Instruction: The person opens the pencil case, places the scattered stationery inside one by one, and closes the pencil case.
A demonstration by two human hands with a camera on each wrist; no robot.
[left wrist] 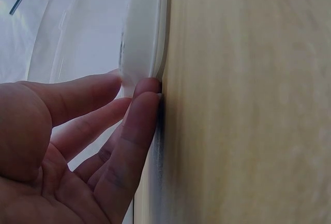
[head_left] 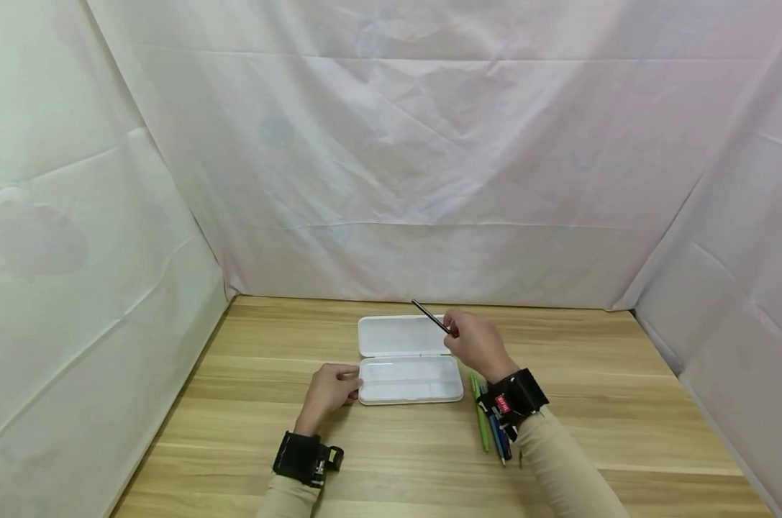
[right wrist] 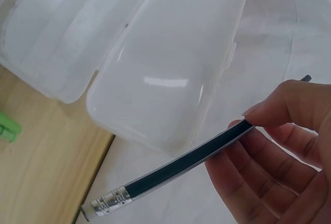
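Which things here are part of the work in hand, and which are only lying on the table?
In use:
- pencil, pinched in the right hand
- open white case, steadied at its end by the left hand

Lying about:
- green pen and blue pens on the table, beside the case, partly under the right wrist

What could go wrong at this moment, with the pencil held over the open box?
The right hand pinches the black pencil only near one end, so it might slip or swing. The left hand only touches the end of the white box; a knock might slide it. The pens lie under the right wrist and could get swept away.
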